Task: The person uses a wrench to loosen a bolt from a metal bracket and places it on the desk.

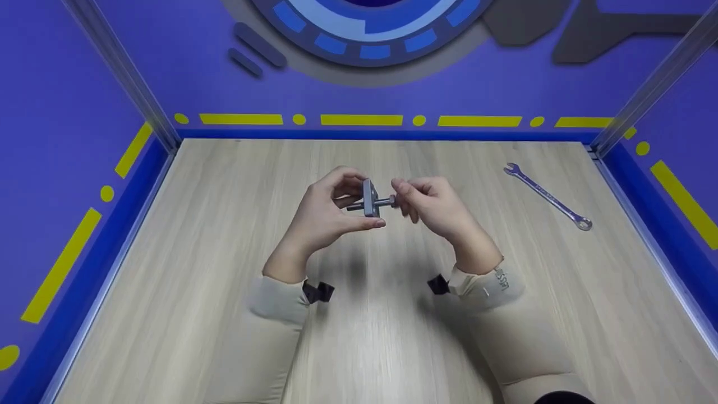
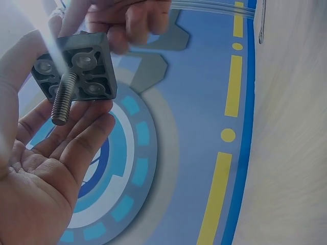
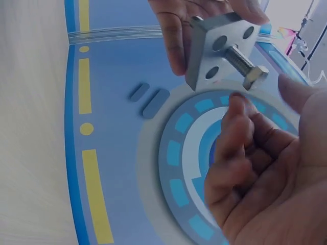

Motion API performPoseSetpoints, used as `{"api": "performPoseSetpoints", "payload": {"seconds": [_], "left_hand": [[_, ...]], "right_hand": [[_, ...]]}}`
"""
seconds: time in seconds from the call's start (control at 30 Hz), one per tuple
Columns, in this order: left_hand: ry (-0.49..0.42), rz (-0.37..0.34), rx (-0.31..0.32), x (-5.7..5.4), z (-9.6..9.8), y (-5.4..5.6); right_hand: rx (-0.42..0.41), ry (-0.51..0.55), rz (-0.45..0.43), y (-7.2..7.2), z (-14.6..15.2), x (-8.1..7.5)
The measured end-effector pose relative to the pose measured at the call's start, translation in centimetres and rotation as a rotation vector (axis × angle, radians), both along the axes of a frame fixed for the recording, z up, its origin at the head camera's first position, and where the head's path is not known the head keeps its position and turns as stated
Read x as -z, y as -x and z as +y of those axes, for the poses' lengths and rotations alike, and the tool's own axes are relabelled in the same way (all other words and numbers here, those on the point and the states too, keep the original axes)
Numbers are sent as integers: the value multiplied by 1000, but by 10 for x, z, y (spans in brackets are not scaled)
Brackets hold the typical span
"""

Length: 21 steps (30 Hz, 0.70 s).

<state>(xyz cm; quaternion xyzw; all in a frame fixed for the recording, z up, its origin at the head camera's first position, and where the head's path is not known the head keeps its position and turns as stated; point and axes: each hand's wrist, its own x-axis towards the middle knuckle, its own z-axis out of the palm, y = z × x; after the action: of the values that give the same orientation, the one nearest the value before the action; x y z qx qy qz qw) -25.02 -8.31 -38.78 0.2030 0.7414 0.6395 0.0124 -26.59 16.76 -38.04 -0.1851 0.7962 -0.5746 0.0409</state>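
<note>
Above the table (image 1: pixel 370 342), my left hand (image 1: pixel 328 210) grips the square block (image 1: pixel 368 197) by its edges. The bolt (image 1: pixel 383 202) runs through it, long axis sideways, threaded end leftwards, head towards my right hand (image 1: pixel 440 207), which is loosely curled, holding nothing.

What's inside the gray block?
A bolt runs through the gray block: hex head standing off one face, threaded end out the other. The stretch inside is covered; can't see its fit.
</note>
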Motion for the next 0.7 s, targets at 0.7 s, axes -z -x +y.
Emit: {"api": "performPoseSetpoints", "payload": {"seconds": [0.7], "left_hand": [[20,16,-2,1,-2,1]], "right_hand": [[-41,62,65,-4,3,-6]]}}
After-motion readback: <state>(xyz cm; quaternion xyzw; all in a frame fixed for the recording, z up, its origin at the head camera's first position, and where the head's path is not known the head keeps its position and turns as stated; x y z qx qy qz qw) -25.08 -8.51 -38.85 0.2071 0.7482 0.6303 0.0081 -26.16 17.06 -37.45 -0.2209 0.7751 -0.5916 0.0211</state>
